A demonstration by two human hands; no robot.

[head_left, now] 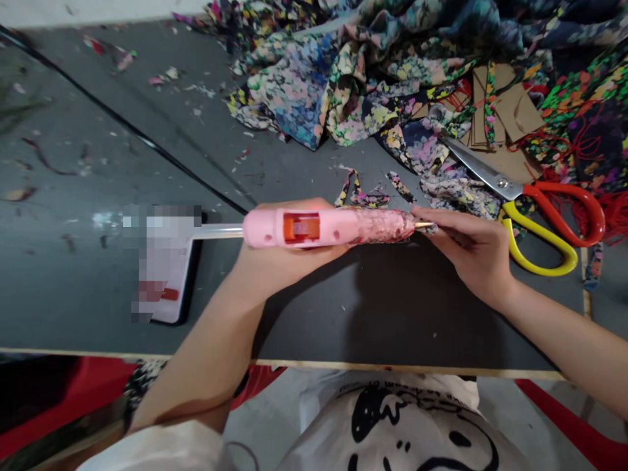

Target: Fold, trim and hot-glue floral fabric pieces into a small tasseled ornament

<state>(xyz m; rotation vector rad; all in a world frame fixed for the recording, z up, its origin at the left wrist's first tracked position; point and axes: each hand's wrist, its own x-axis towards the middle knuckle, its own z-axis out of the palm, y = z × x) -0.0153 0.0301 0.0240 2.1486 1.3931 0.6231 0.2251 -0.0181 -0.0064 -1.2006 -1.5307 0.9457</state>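
My left hand [275, 261] is wrapped round a pink hot glue gun [346, 229], held level above the table with its nozzle towards the right. A clear glue stick [218, 231] sticks out of its rear end, and a black cord [142, 134] runs away from it to the upper left. At the nozzle tip, my right hand [473, 252] is closed, with thumb and fingers together. A tiny greyish bit shows between the fingertips; its kind cannot be made out. Just beyond the hands lie small floral fabric scraps [366, 197].
Scissors [515, 193] with red and yellow handles lie at the right, near brown cardboard pieces [517, 111] and red threads [586, 140]. Floral fabric [304, 98] is heaped along the back. A phone [169, 261] lies on the grey table [73, 288] at the left.
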